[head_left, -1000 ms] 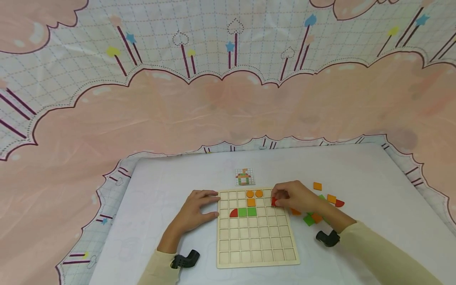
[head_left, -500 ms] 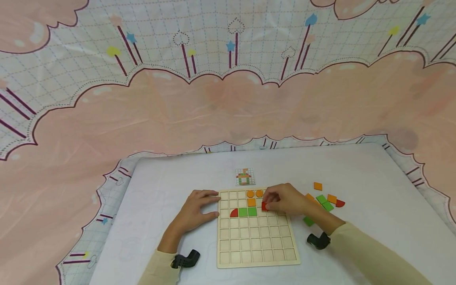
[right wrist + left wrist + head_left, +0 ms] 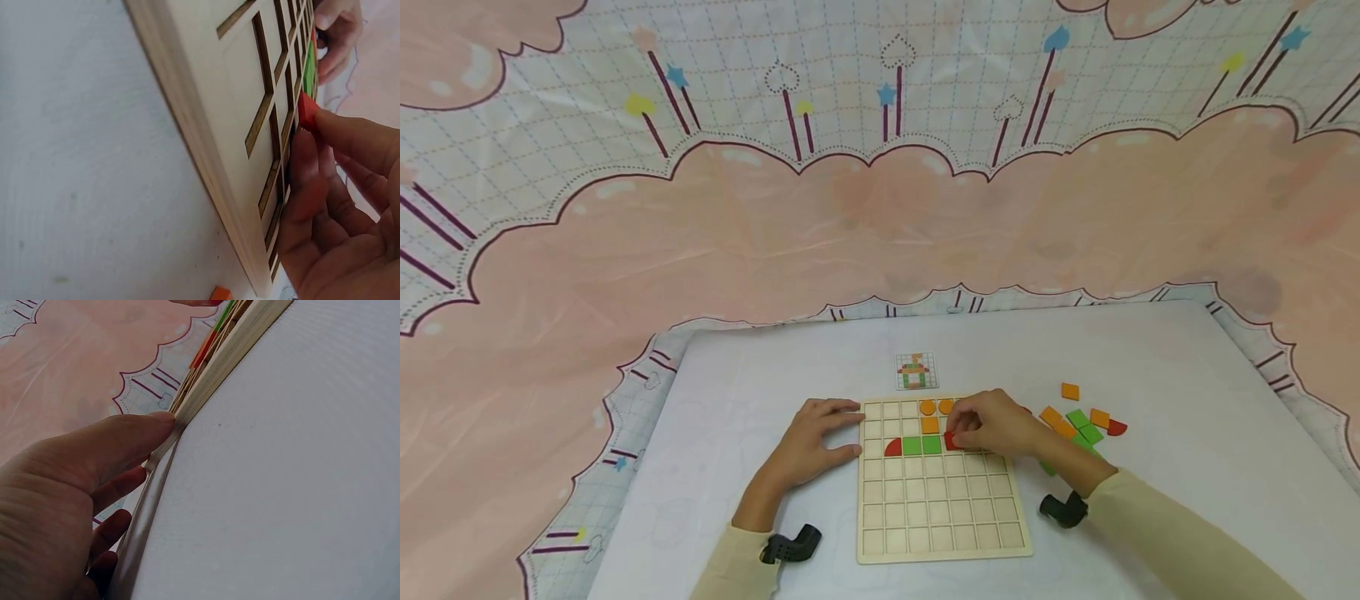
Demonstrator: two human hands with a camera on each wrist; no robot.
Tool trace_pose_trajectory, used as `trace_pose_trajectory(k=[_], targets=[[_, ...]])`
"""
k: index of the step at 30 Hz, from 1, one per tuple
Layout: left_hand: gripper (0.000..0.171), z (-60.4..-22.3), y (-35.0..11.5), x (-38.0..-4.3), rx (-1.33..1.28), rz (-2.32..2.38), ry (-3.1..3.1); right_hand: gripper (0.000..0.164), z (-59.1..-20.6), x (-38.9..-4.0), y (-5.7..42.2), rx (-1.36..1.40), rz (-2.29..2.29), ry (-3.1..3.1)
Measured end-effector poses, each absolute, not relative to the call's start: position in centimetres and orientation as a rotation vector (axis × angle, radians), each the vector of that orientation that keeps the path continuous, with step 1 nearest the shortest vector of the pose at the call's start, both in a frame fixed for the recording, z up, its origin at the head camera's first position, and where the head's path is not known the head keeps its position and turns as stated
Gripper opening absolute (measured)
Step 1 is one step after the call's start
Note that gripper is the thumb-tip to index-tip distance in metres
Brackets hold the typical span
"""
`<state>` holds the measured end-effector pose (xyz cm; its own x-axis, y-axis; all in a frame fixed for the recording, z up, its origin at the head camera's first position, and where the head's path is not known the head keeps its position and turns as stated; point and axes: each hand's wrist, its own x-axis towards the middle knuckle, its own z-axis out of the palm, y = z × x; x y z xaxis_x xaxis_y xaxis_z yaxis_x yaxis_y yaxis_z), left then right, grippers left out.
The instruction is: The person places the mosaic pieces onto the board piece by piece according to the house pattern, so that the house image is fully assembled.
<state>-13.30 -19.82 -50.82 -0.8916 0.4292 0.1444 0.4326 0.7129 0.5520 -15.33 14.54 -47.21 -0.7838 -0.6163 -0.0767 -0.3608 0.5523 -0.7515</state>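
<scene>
My right hand (image 3: 996, 423) pinches a small red tile (image 3: 951, 441) between thumb and fingertips. In the right wrist view the red tile (image 3: 307, 112) is tilted at the surface of the wooden grid board (image 3: 940, 533). On the board, just left of it, lie two green square tiles (image 3: 921, 445) and a red quarter-circle tile (image 3: 892, 447). Above them sit an orange square (image 3: 930, 425) and two orange round tiles (image 3: 928, 407). My left hand (image 3: 808, 446) rests at the board's left edge, fingers spread. Its thumb (image 3: 144, 431) touches the edge in the left wrist view.
A small picture card (image 3: 916, 372) with a coloured grid pattern lies behind the board. Right of the board are loose tiles, among them green squares (image 3: 1083, 426), orange squares (image 3: 1070, 391) and a red rounded tile (image 3: 1117, 427). The white table (image 3: 760, 367) meets a patterned cloth backdrop.
My right hand has carried the red tile leftward over the board, from near its right edge down to beside the green squares. The left hand has stayed in place.
</scene>
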Motion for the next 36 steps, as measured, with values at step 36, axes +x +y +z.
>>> trace_pose_trajectory(k=[36], targets=[[0.047, -50.78, -19.79, -13.26, -0.725, -0.946, -2.9, 0.007, -47.34, -15.2, 14.06, -0.752, -0.958, 2.571]])
